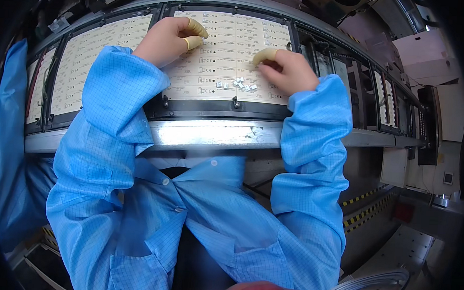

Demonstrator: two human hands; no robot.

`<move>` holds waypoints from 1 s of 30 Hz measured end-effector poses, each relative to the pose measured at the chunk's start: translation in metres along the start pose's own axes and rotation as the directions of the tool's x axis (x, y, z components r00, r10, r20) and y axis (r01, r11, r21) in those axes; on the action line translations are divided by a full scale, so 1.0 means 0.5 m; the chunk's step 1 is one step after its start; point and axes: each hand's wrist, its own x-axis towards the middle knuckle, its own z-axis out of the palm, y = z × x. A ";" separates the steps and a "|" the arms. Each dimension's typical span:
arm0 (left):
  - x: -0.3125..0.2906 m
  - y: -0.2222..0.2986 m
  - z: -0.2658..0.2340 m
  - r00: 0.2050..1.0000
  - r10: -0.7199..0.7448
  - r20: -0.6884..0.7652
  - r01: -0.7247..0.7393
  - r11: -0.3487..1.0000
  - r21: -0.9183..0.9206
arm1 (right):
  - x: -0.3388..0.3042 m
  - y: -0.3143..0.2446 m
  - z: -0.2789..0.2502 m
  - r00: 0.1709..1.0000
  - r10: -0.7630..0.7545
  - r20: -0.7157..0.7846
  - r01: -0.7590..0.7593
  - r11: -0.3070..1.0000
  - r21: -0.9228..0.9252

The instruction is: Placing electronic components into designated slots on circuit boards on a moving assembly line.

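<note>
On the white panel [221, 50] clamped in the black frame [202, 109], seen from the head camera, a small cluster of pale connector pieces [239, 84] lies near the panel's near edge, a little right of its middle. The cluster is strung out roughly side to side, along the panel's long direction.

The right hand [286, 69] sits just right of that cluster and slightly farther from the person. Its fingers are curled down toward the panel, with a yellowish finger cot [264, 54] on one fingertip pressed to the surface. Whether a piece is pinched under them I cannot tell, since the knuckles hide the tips. From these fingers the loose pieces lie to the left and toward the person, nearly touching the hand's lower edge.

The left hand [166, 39] rests well to the left of the cluster, at the panel's far side. It is loosely closed with two cot-covered fingertips bent together, holding nothing that shows. So the right hand is plainly the nearer one to the pieces.

Blue sleeves [112, 118] cover both forearms.
</note>
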 end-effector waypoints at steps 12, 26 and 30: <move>0.013 -0.040 0.010 0.994 0.103 -0.042 -0.098 0.990 0.105 | -0.005 0.023 -0.016 0.955 0.248 -0.160 -0.267 0.958 -0.106; 0.007 -0.043 0.012 0.988 0.148 -0.038 -0.142 0.982 0.122 | -0.011 0.020 0.009 0.988 0.102 -0.117 -0.131 0.953 -0.273; 0.006 -0.041 0.010 0.993 0.108 -0.040 -0.103 0.988 0.113 | -0.011 0.017 0.010 0.989 0.090 -0.114 -0.122 0.940 -0.318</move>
